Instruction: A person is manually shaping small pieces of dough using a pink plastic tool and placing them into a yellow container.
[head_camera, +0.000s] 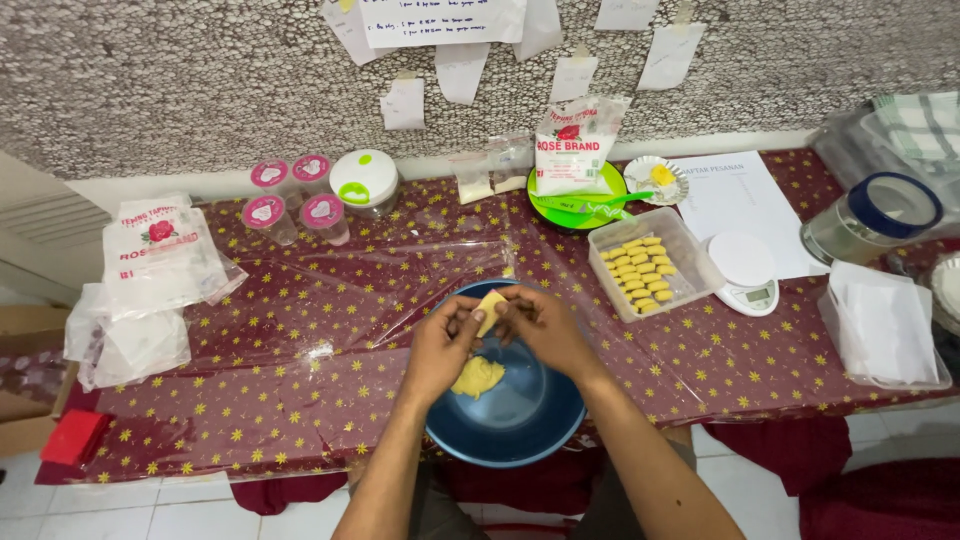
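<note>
My left hand and my right hand meet over a blue bowl at the table's front edge. Together their fingertips pinch a small flat piece of yellow dough. A lump of the same yellow dough lies in the bowl just below my left hand. A clear plastic tub to the right of the bowl holds rows of several shaped yellow dough pieces.
The maroon star-patterned cloth is covered with clear plastic sheet. White flour bags lie at left, pink-lidded jars at back. A flour bag on a green plate, a white kitchen scale, a blue-lidded jar and a tray of papers stand right.
</note>
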